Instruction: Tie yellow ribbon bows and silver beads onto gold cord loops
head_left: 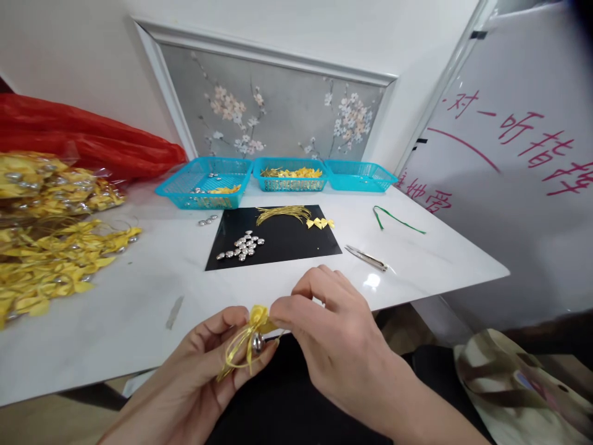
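Left fingers [237, 316] and right fingers [285, 312] pinch a yellow ribbon [258, 315]

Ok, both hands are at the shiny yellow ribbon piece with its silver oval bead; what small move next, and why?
Probably a gentle snugging pull by the right hand while the left hand steadies the shiny yellow ribbon piece: the right fingertips already pinch its side, and thin golden strands loop loosely beside the silver oval bead.
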A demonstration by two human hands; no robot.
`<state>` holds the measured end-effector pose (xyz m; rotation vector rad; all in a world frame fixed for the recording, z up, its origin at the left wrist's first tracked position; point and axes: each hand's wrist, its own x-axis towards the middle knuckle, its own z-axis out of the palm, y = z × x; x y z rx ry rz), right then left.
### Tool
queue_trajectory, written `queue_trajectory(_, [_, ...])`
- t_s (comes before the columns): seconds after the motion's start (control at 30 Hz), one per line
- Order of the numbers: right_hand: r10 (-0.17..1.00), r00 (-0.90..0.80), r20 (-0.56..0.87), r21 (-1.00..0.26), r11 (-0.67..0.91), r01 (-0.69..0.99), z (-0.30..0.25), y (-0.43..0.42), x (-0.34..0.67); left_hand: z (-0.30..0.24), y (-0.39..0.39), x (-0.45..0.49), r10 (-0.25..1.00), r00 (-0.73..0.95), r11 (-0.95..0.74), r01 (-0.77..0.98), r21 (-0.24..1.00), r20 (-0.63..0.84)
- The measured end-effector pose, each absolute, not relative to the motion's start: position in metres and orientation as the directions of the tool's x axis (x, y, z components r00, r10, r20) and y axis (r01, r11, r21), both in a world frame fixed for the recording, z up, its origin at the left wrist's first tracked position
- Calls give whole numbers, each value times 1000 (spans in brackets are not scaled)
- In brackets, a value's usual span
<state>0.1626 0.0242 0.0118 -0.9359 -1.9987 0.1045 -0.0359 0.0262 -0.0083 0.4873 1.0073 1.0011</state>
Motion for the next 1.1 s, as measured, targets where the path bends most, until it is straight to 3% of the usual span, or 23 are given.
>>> queue_trajectory(0.37, [612, -328, 720, -301, 702, 646, 13, 23, 160, -7, 27, -34, 878, 151, 471, -448, 760, -455])
queue_trajectory(0.77, [669, -265, 695, -439, 686, 581, 7, 21, 155, 1, 24, -25, 879, 97, 449, -495, 744, -466])
queue_trajectory(1.1, [606, -268, 749, -321, 686, 653, 7, 20, 155, -3, 22, -30, 881, 154, 458, -506, 730, -447])
